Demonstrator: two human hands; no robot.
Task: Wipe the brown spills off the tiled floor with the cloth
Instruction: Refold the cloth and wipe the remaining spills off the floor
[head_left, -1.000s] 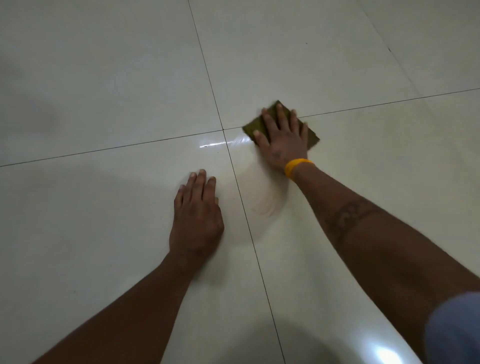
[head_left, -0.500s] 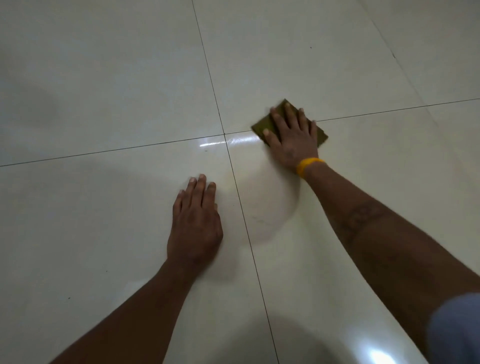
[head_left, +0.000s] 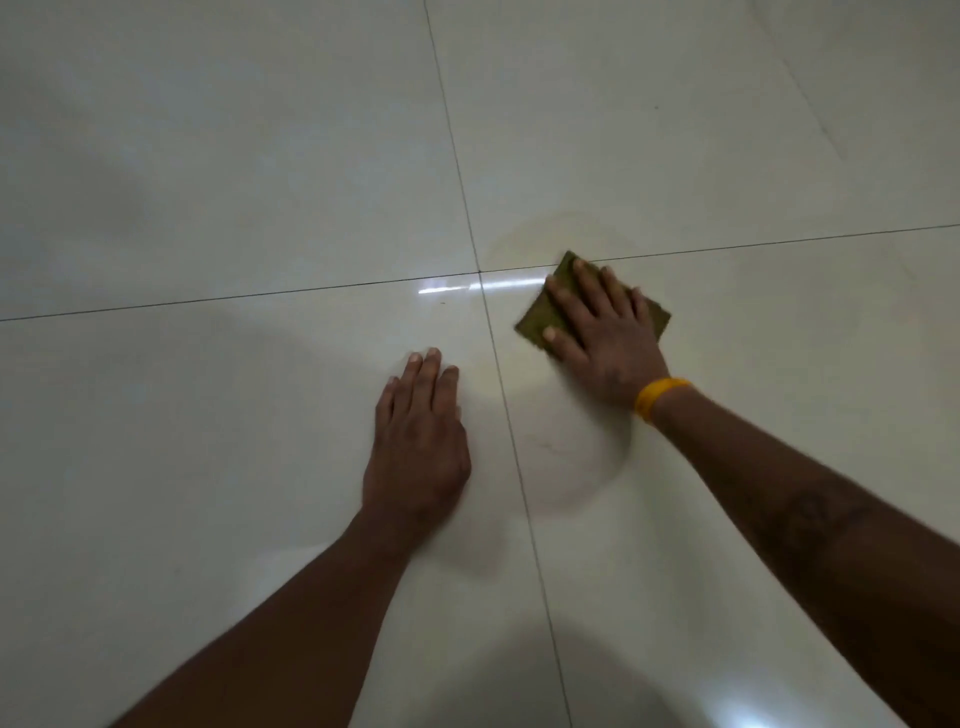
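A folded olive-brown cloth (head_left: 540, 314) lies flat on the white tiled floor (head_left: 234, 182), just right of where the grout lines cross. My right hand (head_left: 602, 332), with a yellow wristband, presses down on the cloth with fingers spread. A faint brownish smear (head_left: 550, 236) curves on the tile beyond the cloth. A pale wet smear (head_left: 576, 462) spreads on the tile nearer to me, below the right hand. My left hand (head_left: 418, 441) rests palm down on the floor left of the grout line, holding nothing.
Glossy white tiles with dark grout lines stretch in every direction. A bright light reflection (head_left: 483, 286) sits on the grout crossing, and another glints at the bottom right (head_left: 732, 714).
My right hand has slid the cloth toward me and slightly right, off the far grout line, uncovering a faint smear beyond it. The left hand stays planted.
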